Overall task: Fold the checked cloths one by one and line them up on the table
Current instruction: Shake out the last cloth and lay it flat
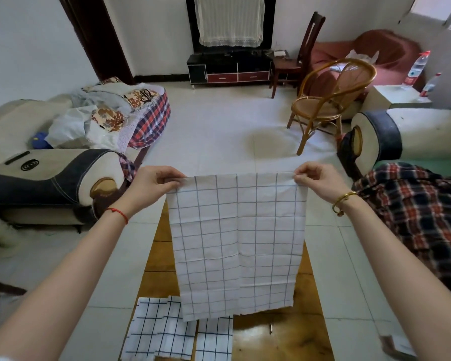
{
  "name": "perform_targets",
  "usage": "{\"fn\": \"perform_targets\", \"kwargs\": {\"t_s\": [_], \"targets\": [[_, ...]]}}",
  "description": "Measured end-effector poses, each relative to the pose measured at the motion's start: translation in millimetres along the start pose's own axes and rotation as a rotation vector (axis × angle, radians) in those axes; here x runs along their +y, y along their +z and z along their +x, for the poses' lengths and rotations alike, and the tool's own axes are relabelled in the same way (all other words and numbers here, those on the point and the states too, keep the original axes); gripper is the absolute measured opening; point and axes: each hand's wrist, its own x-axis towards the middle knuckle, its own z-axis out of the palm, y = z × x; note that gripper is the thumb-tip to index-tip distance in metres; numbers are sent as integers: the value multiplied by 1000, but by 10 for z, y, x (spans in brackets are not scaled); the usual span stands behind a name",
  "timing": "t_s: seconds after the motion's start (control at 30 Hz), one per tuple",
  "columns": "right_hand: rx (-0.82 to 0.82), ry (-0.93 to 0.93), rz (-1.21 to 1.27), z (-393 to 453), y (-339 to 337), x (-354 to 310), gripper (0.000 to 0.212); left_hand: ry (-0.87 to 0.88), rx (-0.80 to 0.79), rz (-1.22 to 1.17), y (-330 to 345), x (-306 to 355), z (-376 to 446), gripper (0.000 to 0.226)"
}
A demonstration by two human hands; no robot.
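Observation:
A white cloth with thin dark checks (236, 243) hangs spread out in the air above the wooden table (292, 334). My left hand (151, 185) pinches its top left corner and my right hand (314, 182) pinches its top right corner. The cloth's lower edge hangs just over the table's near part. On the table at the near left lie folded checked cloths (158, 329) side by side, with another (214, 340) right beside them; the hanging cloth hides their far edges.
A cream and dark sofa (50, 173) with bags and blankets stands at the left. Another sofa with a plaid blanket (414, 212) is at the right. A rattan chair (331, 100) and a TV cabinet (229, 69) stand farther back on the tiled floor.

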Motion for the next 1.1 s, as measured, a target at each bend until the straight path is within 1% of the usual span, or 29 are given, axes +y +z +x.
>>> {"fn": "perform_targets", "kwargs": {"t_s": [0.07, 0.23, 0.37, 0.5, 0.67, 0.8, 1.0, 1.1], "targets": [[4, 53, -10, 113, 120, 176, 4, -35, -13, 3, 111, -176, 124, 21], [57, 152, -93, 384, 440, 617, 8, -100, -33, 39, 402, -619, 432, 19], [81, 243, -168, 568, 677, 950, 10, -177, -36, 14, 610, -980, 634, 16], [115, 331, -205, 676, 905, 1129, 12, -220, -40, -7, 782, -1258, 766, 16], [127, 366, -284, 769, 1115, 1287, 12, -271, -62, 13, 948, -1508, 850, 17], [127, 421, -253, 825, 1257, 1415, 13, -309, -68, -2, 1041, -1646, 871, 16], [112, 435, -244, 809, 1355, 1468, 13, -337, -85, -1, 1140, -1800, 815, 16], [121, 422, -256, 766, 1362, 1487, 12, -338, -66, 2, 1181, -1822, 751, 15]]}}
